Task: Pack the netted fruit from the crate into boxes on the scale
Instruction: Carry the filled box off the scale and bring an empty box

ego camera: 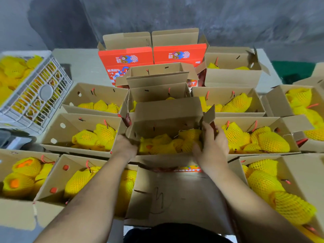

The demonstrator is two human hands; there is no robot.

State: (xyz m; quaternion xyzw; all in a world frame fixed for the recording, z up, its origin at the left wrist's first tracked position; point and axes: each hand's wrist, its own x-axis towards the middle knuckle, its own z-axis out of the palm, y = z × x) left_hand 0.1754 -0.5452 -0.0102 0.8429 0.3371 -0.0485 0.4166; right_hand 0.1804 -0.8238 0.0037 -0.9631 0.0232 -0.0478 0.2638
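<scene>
White plastic crate (pixel 37 95) far left, tilted, full of yellow-netted fruit (pixel 12 71). Left hand (pixel 125 146) grips the left wall of the centre cardboard box (pixel 166 118); fingers hidden inside. Netted fruit (pixel 168 142) fills that box. Right hand (pixel 213 146) clasps its right wall, thumb inside. Filled boxes (pixel 259 135) all around.

Approx 13 open boxes (pixel 164 120), 1 crate (pixel 37 95), 2 hands (pixel 213 148).
</scene>
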